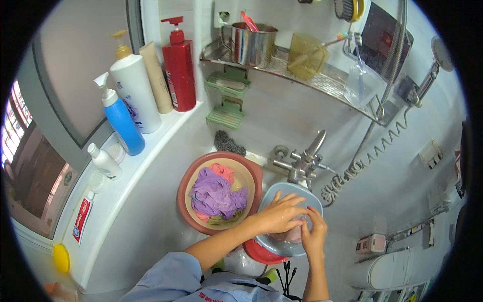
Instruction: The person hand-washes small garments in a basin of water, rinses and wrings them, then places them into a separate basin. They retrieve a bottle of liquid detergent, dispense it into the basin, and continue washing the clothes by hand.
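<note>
Both hands are over a light blue plastic basin [274,190] below the wall faucet [303,160]. My left hand [283,213] reaches across the basin with fingers spread, palm down. My right hand [314,230] is at the basin's right side, thumb and fingers apart, fingertips close to my left hand. A pinkish cloth [292,234] lies wet in the basin beneath them; whether a finger touches it I cannot tell. To the left, a reddish-brown basin [185,185] holds a purple cloth [213,192], a coral cloth [222,171] and a greenish one.
Under the blue basin a red basin [264,255] shows. Pump bottles and a toothpaste tube [83,217] line the left ledge. A metal shelf [279,71] with cups, a coiled hose [351,170] and a shower head [441,54] are on the wall.
</note>
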The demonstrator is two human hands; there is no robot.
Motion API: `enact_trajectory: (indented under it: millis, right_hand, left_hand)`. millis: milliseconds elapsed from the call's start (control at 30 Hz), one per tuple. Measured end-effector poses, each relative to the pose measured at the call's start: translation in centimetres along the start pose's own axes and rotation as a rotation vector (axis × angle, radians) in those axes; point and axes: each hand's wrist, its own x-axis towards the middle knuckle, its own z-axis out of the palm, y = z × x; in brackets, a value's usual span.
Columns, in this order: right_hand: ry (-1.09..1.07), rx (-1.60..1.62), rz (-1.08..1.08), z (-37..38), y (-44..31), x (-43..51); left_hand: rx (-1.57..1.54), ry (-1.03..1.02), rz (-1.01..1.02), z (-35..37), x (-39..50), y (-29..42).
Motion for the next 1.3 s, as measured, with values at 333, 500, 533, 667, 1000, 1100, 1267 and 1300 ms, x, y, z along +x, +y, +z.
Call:
enact_trajectory:
  millis: [333, 500, 533, 667, 1000, 1100, 1267, 1300]
  right_hand:
    - [-0.156, 0.036, 0.285, 2.9, 4.5, -0.7]
    - [-0.360, -0.063, 0.183, 3.6, 6.3, -0.9]
    - [-0.397, -0.046, 0.200, 3.7, 6.3, -1.0]
    - [-0.472, -0.085, 0.080, 4.3, 6.7, -0.7]
    - [-0.756, -0.019, -0.129, 1.7, 1.9, 5.2]
    - [-0.896, -0.032, -0.210, 0.9, -1.8, 7.4]
    - [-1.008, -0.043, -0.384, 1.0, -4.8, 9.7]
    - [-1.031, -0.044, -0.390, 0.9, -5.6, 10.1]
  left_hand:
    - [0.139, -0.011, -0.177, -0.8, -1.4, -3.6]
    - [0.095, 0.001, -0.203, -6.8, -1.4, -4.0]
    - [0.040, 0.004, -0.224, -7.9, -1.7, -4.3]
    - [0.017, 0.094, -0.196, -12.0, -2.6, -5.0]
    - [-0.891, 0.292, -0.703, -24.7, -7.6, 2.7]
    - [-1.069, 0.448, -0.693, -26.4, -12.0, 5.2]
    - [-0.944, 0.824, -0.676, -30.6, -17.3, 10.3]
    - [-0.895, 0.859, -0.640, -31.4, -17.7, 10.6]
